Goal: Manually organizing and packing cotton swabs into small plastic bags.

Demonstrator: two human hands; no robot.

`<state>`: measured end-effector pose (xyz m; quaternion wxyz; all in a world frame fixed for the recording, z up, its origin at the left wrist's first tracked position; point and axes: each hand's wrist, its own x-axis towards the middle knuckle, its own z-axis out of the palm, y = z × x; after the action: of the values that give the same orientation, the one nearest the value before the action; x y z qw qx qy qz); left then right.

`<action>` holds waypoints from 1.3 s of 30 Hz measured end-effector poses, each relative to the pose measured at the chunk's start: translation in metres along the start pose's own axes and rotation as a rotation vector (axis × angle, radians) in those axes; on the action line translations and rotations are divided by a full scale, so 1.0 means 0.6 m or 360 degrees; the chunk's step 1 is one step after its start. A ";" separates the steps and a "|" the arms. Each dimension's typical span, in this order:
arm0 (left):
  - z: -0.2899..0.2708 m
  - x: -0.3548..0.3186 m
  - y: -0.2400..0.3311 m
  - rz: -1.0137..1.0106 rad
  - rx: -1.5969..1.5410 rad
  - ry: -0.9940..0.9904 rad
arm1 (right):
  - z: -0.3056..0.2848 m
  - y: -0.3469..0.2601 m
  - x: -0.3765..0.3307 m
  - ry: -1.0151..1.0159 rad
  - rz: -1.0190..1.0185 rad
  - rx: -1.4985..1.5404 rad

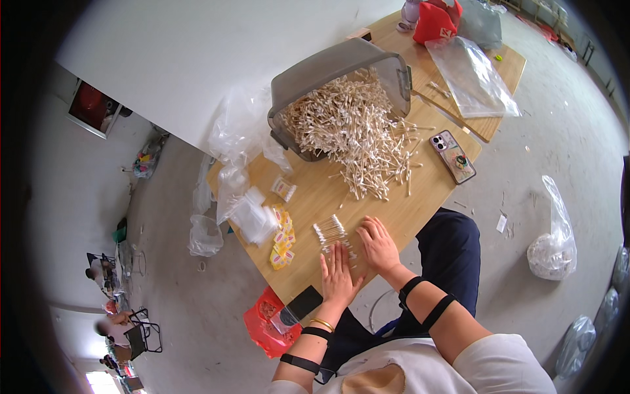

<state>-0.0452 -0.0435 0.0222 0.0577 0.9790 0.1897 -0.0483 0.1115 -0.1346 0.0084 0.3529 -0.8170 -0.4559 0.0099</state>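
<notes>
The small clear packet of cotton swabs point(330, 231) — white tips, pale sticks, lined up side by side — lies flat on the wooden table point(315, 197) near its front edge. Your left hand point(339, 274) and right hand point(378, 245) press beside it, fingers spread flat, holding nothing.

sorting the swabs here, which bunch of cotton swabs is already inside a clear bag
The small bunch of cotton swabs just above the left hand, lined up in a clear packet. The big pile spilling from the tipped grey bin lies loose.
</notes>
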 end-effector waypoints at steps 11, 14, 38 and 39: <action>0.005 -0.016 -0.001 0.0102 0.0024 0.0006 | -0.007 -0.004 0.003 -0.0005 0.0015 0.0000; -0.007 -0.016 -0.010 0.0051 -0.0112 -0.0067 | -0.004 -0.004 0.002 -0.0003 0.0011 0.0003; -0.031 0.100 -0.060 0.0026 -0.0200 0.0345 | -0.007 -0.007 0.005 -0.0033 0.0020 -0.0005; -0.031 0.110 -0.064 0.0005 -0.0148 0.0333 | -0.008 -0.009 0.006 -0.0038 0.0018 -0.0012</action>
<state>0.0027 0.0184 0.0295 0.0829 0.9752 0.1951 0.0633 0.1113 -0.1327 0.0163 0.3442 -0.8207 -0.4557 0.0200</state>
